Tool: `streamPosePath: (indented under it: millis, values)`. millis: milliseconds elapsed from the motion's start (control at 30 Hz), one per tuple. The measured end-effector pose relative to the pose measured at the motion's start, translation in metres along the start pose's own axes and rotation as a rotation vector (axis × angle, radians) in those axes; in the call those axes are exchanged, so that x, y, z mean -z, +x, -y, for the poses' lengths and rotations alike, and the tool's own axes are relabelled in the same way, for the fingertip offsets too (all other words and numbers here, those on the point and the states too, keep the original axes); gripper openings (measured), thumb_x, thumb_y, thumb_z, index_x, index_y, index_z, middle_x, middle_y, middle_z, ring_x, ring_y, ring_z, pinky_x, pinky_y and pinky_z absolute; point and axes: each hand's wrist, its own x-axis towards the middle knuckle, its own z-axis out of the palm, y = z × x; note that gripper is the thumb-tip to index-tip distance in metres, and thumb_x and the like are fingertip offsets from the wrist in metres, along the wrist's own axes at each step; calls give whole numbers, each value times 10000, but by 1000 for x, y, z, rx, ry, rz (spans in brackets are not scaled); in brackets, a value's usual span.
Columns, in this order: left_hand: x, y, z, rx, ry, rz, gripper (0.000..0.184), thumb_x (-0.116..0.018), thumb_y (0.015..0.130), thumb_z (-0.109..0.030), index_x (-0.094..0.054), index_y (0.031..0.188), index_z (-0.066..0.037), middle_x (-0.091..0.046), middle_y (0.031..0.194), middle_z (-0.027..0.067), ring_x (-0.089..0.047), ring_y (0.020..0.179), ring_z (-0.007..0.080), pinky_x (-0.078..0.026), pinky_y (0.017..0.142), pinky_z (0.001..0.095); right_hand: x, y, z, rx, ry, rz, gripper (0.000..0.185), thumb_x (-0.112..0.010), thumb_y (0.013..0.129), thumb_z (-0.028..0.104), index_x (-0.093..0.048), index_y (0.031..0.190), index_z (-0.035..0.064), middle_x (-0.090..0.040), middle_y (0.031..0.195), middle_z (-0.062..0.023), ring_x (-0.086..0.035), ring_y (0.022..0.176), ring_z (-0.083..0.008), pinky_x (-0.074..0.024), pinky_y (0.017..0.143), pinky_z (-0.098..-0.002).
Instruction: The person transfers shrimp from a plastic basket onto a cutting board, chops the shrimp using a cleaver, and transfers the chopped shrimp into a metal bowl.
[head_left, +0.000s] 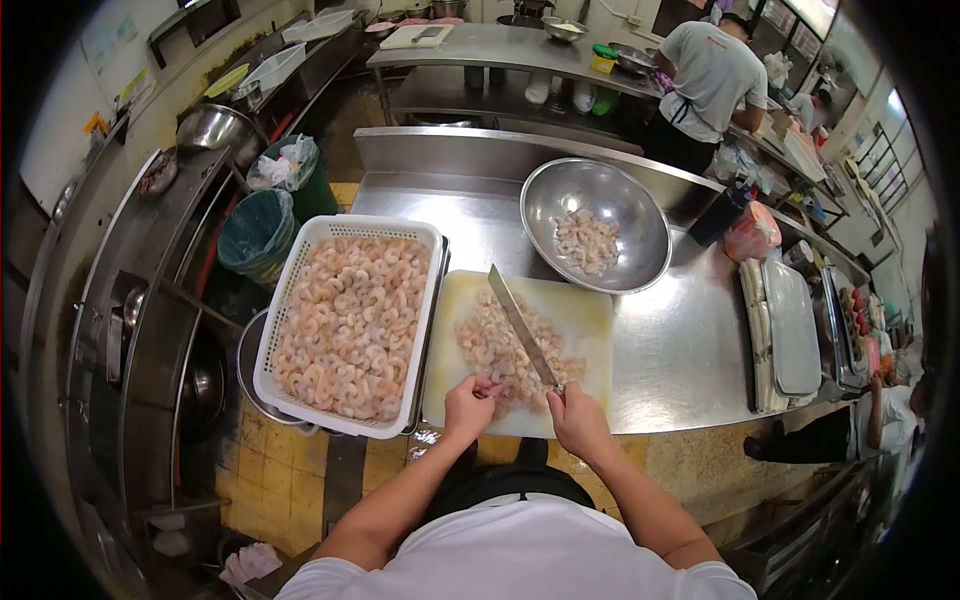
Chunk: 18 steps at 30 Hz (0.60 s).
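Observation:
A large knife (522,325) is gripped by its handle in my right hand (580,422), its blade slanting up and left over the cutting board (595,370). Under and around the blade lie peeled shrimp and cut pieces (485,345). At the board's lower left my left hand (472,402) is closed, fingertips pinched at the edge of the shrimp; what they hold is too small to make out. Left of the board stands a white perforated basket (433,300) full of peeled shrimp (350,320). Behind the board, a steel bowl (640,215) holds some shrimp pieces (587,242).
Green bins (258,238) stand beyond the basket. On the right of the steel table (670,360) are a dark bottle (718,215) and lidded trays (790,330). One person (705,85) leans over a back counter; another person (885,420) is at the right.

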Motion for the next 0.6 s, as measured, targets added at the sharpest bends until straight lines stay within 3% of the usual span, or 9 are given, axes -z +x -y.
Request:
streamPosePath:
  millis: [133, 333, 467, 600]
  values:
    - [16, -12, -5, -7, 104, 40, 360, -905, 816, -239, -726, 1006, 8, -726, 843, 127, -713, 787, 263, -580, 753, 381, -17, 8, -20, -39, -24, 13, 367, -595, 1068, 302, -552, 997, -55, -679, 832, -328, -656, 824, -552, -497, 727, -612]
    - [24, -25, -2, -94, 246, 204, 364, -891, 805, -211, -719, 1031, 17, -729, 921, 170, -712, 836, 336, -580, 784, 416, 8, -26, 31, -56, 68, 17, 358, -596, 1066, 304, -551, 1032, -49, -682, 831, -334, -662, 819, -559, -505, 721, -630]
    - [19, -22, 6, -113, 176, 200, 301, -859, 836, -179, -724, 1023, 14, -743, 916, 179, -719, 831, 339, -582, 778, 426, -58, -24, -10, -9, 31, 4, 364, -589, 1068, 317, -549, 1044, -44, -683, 834, -338, -663, 818, -563, -509, 723, -635]
    - [21, -22, 9, -101, 147, 194, 236, -835, 864, -123, -725, 1016, 21, -750, 869, 177, -736, 798, 288, -589, 755, 387, -35, -19, 22, -78, 40, 7, 348, -592, 1066, 316, -561, 1049, -30, -690, 858, -324, -667, 824, -558, -511, 731, -635]
